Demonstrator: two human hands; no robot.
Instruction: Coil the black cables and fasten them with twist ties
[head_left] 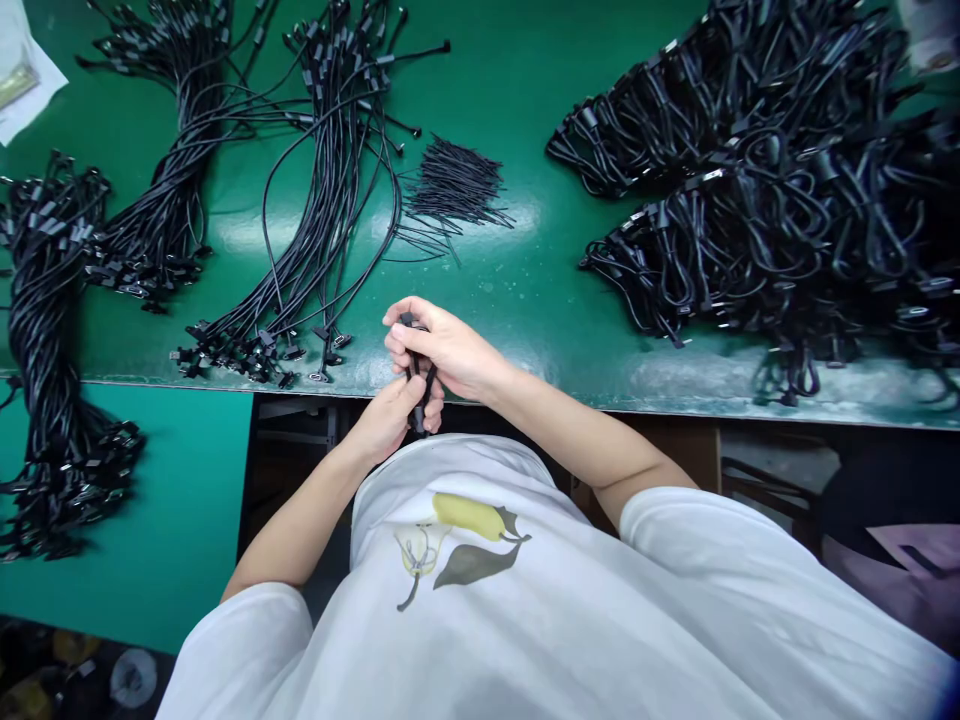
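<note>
While the left hand (388, 416) is gripping the folded cable (416, 366) low and the right hand (451, 351) is pinching its top, by the front edge of the table (540, 310), I'm favouring light, even pressure, strands parallel, no kinks; cable is looking black, slim, bundled narrow, partly hidden in the grip

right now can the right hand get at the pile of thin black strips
Likely yes: the pile lies just beyond the right hand, though that hand holds a black cable.

Held cable (416, 366) blk, tabletop (540, 300) grn, T-shirt (585, 600) wht w/ yel/gry print (469, 517).
</note>
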